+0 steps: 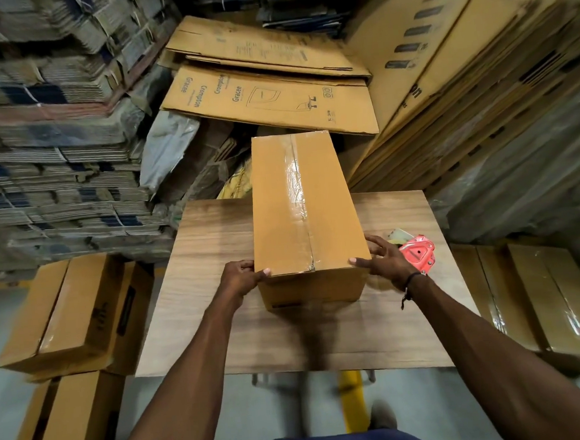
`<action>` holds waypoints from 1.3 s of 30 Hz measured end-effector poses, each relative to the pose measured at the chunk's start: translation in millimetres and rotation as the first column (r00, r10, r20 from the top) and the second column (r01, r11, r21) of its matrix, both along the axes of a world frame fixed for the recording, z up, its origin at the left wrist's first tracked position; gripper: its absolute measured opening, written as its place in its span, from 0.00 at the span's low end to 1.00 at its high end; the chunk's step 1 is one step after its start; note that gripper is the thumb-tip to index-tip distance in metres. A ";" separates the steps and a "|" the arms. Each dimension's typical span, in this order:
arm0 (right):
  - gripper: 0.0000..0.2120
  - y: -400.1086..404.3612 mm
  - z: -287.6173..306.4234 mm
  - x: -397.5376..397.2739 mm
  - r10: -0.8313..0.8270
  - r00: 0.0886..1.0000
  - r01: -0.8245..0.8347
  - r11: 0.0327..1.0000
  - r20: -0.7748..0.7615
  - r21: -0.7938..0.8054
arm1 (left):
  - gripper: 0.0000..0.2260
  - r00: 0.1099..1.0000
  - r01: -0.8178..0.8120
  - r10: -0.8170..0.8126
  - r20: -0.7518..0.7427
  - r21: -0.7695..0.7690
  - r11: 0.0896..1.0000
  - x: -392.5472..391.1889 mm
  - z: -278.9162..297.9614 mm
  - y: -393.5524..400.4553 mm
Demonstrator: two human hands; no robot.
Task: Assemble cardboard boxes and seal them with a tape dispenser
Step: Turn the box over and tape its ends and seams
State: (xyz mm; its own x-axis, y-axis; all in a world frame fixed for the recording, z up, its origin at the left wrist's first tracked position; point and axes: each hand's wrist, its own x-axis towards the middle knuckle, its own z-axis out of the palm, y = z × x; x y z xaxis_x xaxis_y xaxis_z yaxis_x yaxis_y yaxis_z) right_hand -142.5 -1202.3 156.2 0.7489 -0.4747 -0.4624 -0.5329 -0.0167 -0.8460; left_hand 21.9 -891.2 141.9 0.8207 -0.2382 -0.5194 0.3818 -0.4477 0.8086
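Stacks of flattened cardboard (52,133) are filling the storeroom behind a small wooden table (220,327), and printed flat cartons (266,97) are leaning against them past the table's far edge. On the table a long sealed cardboard box (301,212) is lying lengthwise, its far end reaching out over the far edge and its near end sitting toward the middle of the tabletop. A strip of clear tape (297,192) is running along the seam of its top face.

Both forearms are stretching forward from the bottom of the view, converging on the near end of the box. The left hand (241,278) is gripping the near left corner, its thumb lying on the top edge and its fingers curling round the left side. The right hand (384,261) is holding the near right corner, thumb pressing on the top edge while the fingers are spreading along the right side; a dark band is circling that wrist.

Just beyond the right hand, near the table's right edge, a red tape dispenser (418,252) is resting on the tabletop, partly hidden by the hand.

On the floor to the left of the table, taped boxes (68,311) are lying stacked, and more sealed boxes (541,298) are sitting on the floor to the right.
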 end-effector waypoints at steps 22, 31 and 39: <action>0.37 44.5 11.5 34.3 0.184 0.983 -0.143 0.676 -0.022 -0.723 | 0.39 0.747 0.235 -0.487 0.453 0.504 0.831 -12.6 20.0 -57.2; 0.25 25.9 10.0 129.3 0.409 0.890 -0.399 0.489 -0.200 -0.776 | 0.29 0.539 0.334 -0.719 0.439 0.672 0.661 44.2 31.0 -105.7; 0.56 4.6 0.6 188.1 0.001 0.999 -0.036 0.755 -0.054 -0.655 | 0.54 0.853 0.046 -0.309 0.421 0.529 0.848 94.6 26.4 -143.6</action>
